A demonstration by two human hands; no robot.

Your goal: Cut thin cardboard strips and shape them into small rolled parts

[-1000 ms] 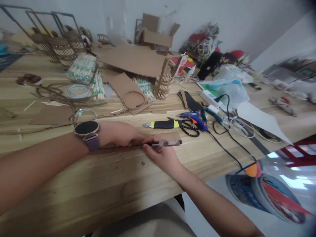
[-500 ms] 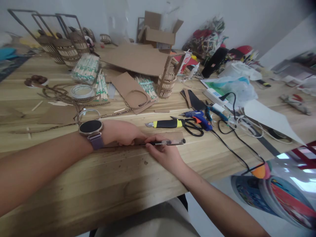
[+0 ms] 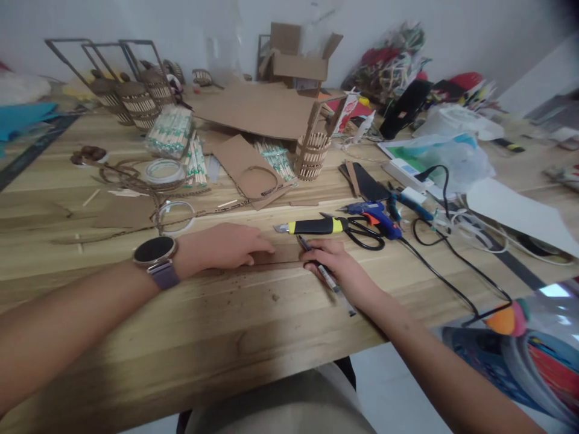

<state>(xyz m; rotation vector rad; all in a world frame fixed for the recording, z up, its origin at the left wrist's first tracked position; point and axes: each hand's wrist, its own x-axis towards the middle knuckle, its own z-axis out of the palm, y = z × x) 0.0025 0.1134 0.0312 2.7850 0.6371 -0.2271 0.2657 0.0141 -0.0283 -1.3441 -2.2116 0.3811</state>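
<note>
A narrow brown cardboard strip (image 3: 284,255) lies flat on the wooden table with a dark line along it. My left hand (image 3: 226,246), below a watch on the wrist, rests on the strip's left part. Its index finger is stretched out and the thumb is apart from it. At the strip's right end, my right hand (image 3: 337,265) is closed around a pen (image 3: 327,277) with a clear barrel, tilted, one end toward the utility knife. The utility knife (image 3: 316,226), black and yellow, lies just beyond the strip.
Scissors (image 3: 368,234) and a blue glue gun (image 3: 373,217) with its black cord lie right of the knife. Farther back stand a small stick bucket (image 3: 313,155), tape rolls (image 3: 163,171), bundled sticks (image 3: 168,129) and a large cardboard sheet (image 3: 257,108).
My right hand has moved right, away from my left fingers, and the pen has swung from nearly level to slanting. My left index finger has stretched out; more of the strip shows.
</note>
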